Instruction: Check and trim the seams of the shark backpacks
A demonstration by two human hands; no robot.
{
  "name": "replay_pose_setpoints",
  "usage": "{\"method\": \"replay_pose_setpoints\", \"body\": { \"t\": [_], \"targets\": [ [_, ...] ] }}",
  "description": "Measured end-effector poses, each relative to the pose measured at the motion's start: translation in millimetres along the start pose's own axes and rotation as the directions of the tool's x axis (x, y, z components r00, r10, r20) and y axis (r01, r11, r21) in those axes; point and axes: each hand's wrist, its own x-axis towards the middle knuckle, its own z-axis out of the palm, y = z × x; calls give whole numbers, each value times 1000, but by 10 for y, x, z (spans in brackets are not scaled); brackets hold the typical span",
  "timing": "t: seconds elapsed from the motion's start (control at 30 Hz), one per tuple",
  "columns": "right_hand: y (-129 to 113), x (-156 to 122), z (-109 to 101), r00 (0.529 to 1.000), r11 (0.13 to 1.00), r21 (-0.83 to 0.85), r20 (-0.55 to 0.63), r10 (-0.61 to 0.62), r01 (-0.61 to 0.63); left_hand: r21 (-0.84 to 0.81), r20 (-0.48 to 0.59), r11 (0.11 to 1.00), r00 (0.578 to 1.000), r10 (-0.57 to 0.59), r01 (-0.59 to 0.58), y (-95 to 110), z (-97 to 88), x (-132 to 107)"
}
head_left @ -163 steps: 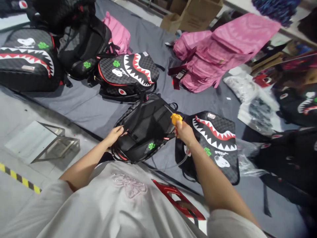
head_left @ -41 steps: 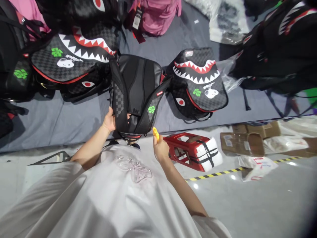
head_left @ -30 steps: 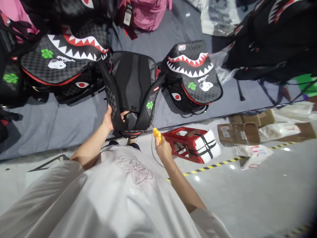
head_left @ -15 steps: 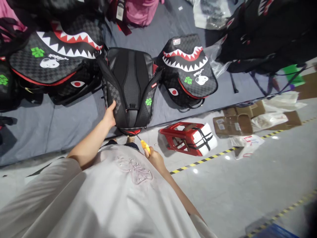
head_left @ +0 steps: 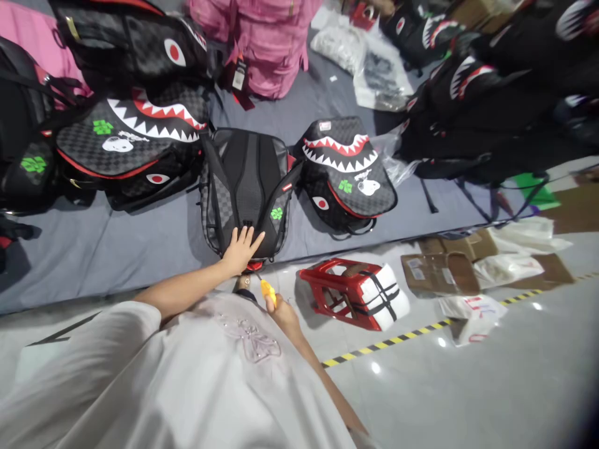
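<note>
A black checkered backpack (head_left: 246, 165) lies with its padded back panel and shoulder straps facing up. My left hand (head_left: 241, 249) rests flat on its lower end, fingers spread. Just off that end, over the table edge, my right hand (head_left: 283, 313) is closed around a yellow-handled tool (head_left: 267, 290). A thin tip on the tool points at the backpack's red-trimmed end; its exact kind is not clear. To the right sits another checkered backpack with shark teeth (head_left: 346, 156), and a larger shark-teeth backpack (head_left: 135, 137) is on the left.
Pink backpacks (head_left: 271, 50) and clear plastic bags (head_left: 379, 75) lie farther back on the grey-covered table (head_left: 154, 234). More black bags (head_left: 491, 118) pile up at right. On the floor are a red stool (head_left: 346, 293), flattened cardboard (head_left: 435, 274) and striped tape (head_left: 388, 343).
My left hand has shifted from the backpack's left side onto its lower middle and flattened out. My right hand still holds the tool near the same end. The view has tilted up.
</note>
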Motion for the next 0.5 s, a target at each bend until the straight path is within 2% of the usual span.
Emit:
{"method": "replay_pose_setpoints", "body": {
  "t": [0.07, 0.13, 0.2, 0.23, 0.27, 0.3, 0.33, 0.37, 0.4, 0.43, 0.5],
  "targets": [
    [72, 8, 14, 999, 998, 55, -39, -21, 23, -39, -54, 999, 998, -32, 30, 99, -102, 201],
    [162, -1, 45, 995, 994, 104, -91, -30, 39, -72, -110, 995, 991, -78, 70, 274, -308, 430],
    [253, -9, 87, 968, 974, 201, -244, -56, 107, -167, -228, 981, 964, -133, 96, 479, -564, 673],
    [291, -6, 109, 931, 953, 253, -358, -69, 168, -271, -333, 960, 929, -162, 70, 573, -681, 782],
    [322, 3, 130, 875, 924, 294, -477, -81, 246, -400, -453, 917, 868, -202, 4, 651, -774, 871],
    [347, 19, 147, 808, 891, 313, -582, -93, 328, -526, -563, 846, 783, -265, -92, 709, -831, 930],
    [367, 43, 160, 747, 861, 312, -656, -110, 401, -622, -631, 761, 695, -345, -187, 746, -843, 950],
    [387, 71, 167, 708, 840, 298, -693, -136, 453, -682, -650, 689, 635, -418, -246, 762, -809, 925],
    [409, 104, 171, 688, 823, 286, -706, -164, 490, -717, -636, 651, 616, -465, -249, 762, -732, 853],
    [438, 139, 171, 686, 813, 281, -703, -187, 510, -740, -602, 639, 632, -488, -211, 750, -620, 735],
    [530, 209, 170, 728, 819, 293, -655, -204, 493, -740, -507, 666, 731, -456, -98, 710, -347, 389]
  ]
}}
